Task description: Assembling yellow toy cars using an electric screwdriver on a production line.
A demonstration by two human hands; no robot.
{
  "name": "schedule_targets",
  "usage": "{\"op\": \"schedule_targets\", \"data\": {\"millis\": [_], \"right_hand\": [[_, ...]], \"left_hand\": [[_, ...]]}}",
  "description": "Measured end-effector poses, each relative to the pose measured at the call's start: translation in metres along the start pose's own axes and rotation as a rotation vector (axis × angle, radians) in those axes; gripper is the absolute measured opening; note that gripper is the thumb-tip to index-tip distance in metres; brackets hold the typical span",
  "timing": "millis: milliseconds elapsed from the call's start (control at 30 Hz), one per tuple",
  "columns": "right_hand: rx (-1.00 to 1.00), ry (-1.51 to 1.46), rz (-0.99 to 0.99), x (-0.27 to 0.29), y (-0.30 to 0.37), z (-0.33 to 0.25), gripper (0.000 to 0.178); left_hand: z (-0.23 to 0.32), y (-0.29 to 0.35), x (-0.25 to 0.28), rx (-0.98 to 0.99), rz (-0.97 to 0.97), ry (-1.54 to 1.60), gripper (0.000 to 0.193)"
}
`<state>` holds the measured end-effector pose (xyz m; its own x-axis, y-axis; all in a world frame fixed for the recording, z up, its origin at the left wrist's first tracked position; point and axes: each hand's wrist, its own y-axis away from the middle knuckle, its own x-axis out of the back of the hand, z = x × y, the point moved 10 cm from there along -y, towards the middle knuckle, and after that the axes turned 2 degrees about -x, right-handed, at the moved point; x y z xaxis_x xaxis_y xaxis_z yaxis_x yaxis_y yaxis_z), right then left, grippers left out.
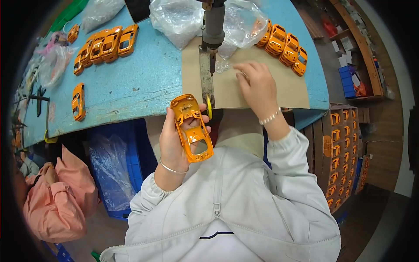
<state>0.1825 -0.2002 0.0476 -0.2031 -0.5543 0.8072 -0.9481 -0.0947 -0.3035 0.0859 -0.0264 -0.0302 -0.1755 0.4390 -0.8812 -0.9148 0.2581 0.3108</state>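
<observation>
My left hand (pixel 171 142) grips an orange toy car body shell (pixel 195 132) just off the table's near edge, with its hollow inner side up. Over the brown board, my right hand (pixel 257 83) has its thumb and fingertips pressed together; whatever may be between them is too small to make out. Just left of those fingertips lies a little heap of small clear pieces (pixel 222 66). Between my hands a machine with a pointed metal tip (pixel 213 61) hangs over a worn metal bar (pixel 205 78). A yellow loop (pixel 209 107) sits at the bar's near end.
More orange shells stand in rows at the left (pixel 111 43) and right (pixel 288 49) of the blue table (pixel 148 72). One shell (pixel 78 101) lies apart. Clear plastic bags (pixel 179 22) lie at the back. A rack of shells (pixel 342 153) stands right; a person in pink (pixel 61 201) sits left.
</observation>
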Motion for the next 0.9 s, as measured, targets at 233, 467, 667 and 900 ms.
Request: {"op": "schedule_targets", "data": {"millis": [233,467,667,900], "right_hand": [[0.188,0.143,0.1,-0.024,-0.011,0.009,0.008],[0.234,0.28,0.184,-0.016,0.02,-0.015,0.011],[0.232,-0.008,0.234,0.011,0.023,-0.022,0.009],[0.268,-0.213,0.078,0.015,0.069,-0.055,0.015]], "left_hand": [[0.004,0.01,0.006,-0.028,0.111,-0.061,0.051],[-0.01,0.007,0.001,0.018,0.062,-0.123,0.054],[-0.017,0.008,-0.007,0.036,0.086,-0.182,0.056],[-0.033,0.011,-0.015,0.103,0.01,-0.162,0.06]]}}
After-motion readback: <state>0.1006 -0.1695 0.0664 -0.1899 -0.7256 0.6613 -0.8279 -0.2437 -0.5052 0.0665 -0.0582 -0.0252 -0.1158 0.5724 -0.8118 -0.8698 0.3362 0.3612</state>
